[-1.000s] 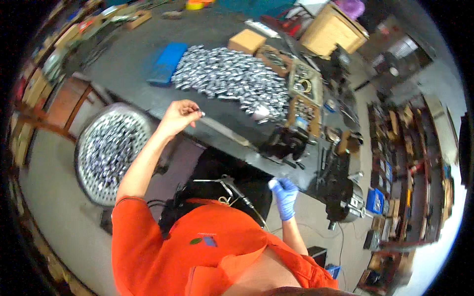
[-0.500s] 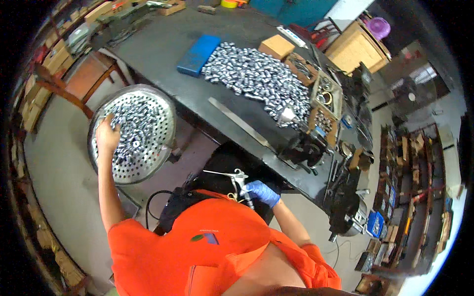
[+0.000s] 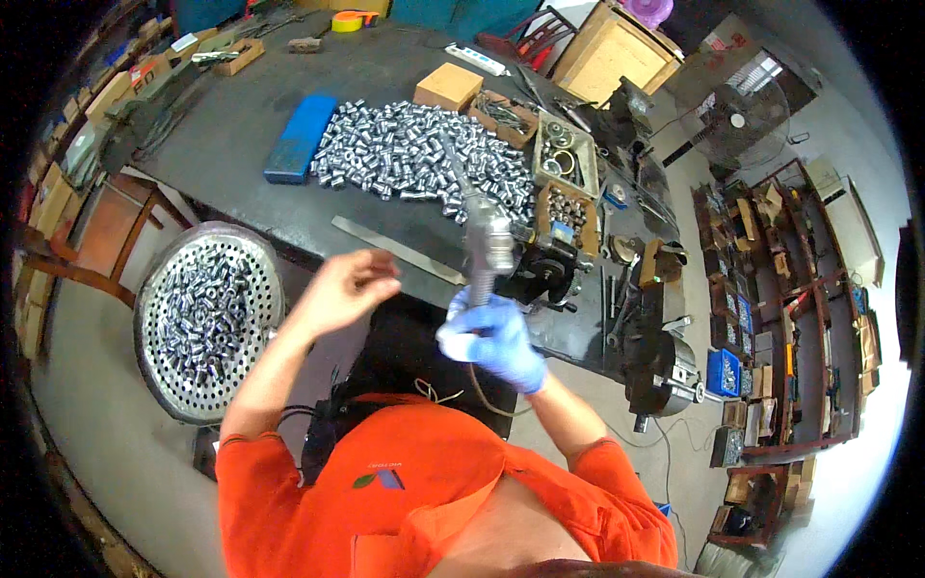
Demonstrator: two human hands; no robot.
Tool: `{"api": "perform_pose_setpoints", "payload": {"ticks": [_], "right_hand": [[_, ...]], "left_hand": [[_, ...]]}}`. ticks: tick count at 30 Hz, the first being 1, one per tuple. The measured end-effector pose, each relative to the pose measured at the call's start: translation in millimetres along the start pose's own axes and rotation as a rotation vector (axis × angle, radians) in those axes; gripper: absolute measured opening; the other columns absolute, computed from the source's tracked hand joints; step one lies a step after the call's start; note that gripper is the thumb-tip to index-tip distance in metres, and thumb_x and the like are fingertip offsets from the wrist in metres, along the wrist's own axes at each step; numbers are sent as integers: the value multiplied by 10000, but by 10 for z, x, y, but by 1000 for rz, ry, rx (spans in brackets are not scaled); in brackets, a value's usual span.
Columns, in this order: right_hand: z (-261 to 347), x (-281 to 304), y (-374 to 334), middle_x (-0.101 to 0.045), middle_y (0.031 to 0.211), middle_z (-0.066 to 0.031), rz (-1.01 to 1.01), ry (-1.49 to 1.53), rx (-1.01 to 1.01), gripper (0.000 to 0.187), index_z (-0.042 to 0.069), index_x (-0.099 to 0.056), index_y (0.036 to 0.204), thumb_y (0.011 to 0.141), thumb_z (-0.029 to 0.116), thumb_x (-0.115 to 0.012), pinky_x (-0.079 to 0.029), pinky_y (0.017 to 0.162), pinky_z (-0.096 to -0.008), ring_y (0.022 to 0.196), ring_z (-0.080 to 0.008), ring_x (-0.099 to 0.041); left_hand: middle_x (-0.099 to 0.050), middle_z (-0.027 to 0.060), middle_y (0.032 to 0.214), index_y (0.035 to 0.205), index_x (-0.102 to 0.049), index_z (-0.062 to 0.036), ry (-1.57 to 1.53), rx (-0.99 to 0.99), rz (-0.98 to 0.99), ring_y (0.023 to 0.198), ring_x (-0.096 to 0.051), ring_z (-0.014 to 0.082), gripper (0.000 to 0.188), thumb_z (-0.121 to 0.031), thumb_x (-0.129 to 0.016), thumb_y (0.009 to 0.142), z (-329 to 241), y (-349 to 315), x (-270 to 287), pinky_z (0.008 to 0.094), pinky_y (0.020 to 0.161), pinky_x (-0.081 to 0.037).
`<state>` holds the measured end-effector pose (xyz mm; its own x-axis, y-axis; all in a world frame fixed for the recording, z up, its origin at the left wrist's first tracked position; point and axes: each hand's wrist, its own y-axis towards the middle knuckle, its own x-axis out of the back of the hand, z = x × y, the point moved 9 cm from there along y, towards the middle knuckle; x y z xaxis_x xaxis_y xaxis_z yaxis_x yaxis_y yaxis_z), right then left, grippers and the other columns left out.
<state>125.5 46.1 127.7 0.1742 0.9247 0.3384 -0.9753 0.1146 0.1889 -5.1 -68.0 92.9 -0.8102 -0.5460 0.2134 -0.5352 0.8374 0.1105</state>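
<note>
My left hand (image 3: 342, 294), bare, is raised over the table's near edge with thumb and fingers curled together. Whatever lies between its fingertips, if anything, is too small to make out. In my right hand (image 3: 493, 337), which wears a blue glove, an air blow gun (image 3: 489, 241) is held upright, its thin nozzle pointing toward the far side and blurred. A round perforated metal pan (image 3: 252, 385) at the left carries many small shiny metal cylinders (image 3: 204, 313). A large pile of similar metal cylinders (image 3: 414, 149) is spread on the dark table beyond my hands.
A blue box (image 3: 302, 140) borders the pile's left side. Along the near edge lies a flat metal bar (image 3: 395, 249); a dark vise (image 3: 554, 270) stands to its right. Trays of parts (image 3: 567, 154), a fan (image 3: 737, 120) and shelving (image 3: 809, 337) are at the right. A wooden chair (image 3: 101, 226) stands left.
My left hand has left the pan and moved right, in front of my body. My right hand has lifted the air blow gun from my lap up over the table edge. The view has shifted right.
</note>
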Motion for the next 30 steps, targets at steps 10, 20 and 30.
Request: {"api": "perform_pose_setpoints", "payload": {"ticks": [10,20,30], "right_hand": [[-343,-721,-23,-467,1194,-232,166,-506,-65,464,41,-633,971,689,404,-694,-401,916,-401,1086,-356,-478],[-1805,1606,-1505,-627,763,-103,-736,133,-545,280,24,-617,946,777,243,-657,-533,663,-338,719,-193,-612],[-2543,2061,-1133,-594,1031,-106,-484,1352,-13,418,85,-576,1061,818,422,-528,-468,775,-409,898,-267,-567]], "left_hand": [[-622,69,815,968,-521,-7,-409,70,-115,798,-616,146,172,-128,-574,857,478,183,-400,279,706,-480],[-622,60,708,902,-552,-2,-107,251,160,656,-603,133,267,-183,-694,766,678,-81,-375,281,601,-471],[-632,66,659,981,-544,7,-23,277,294,613,-598,120,332,-176,-696,750,596,50,-406,280,572,-460]]}}
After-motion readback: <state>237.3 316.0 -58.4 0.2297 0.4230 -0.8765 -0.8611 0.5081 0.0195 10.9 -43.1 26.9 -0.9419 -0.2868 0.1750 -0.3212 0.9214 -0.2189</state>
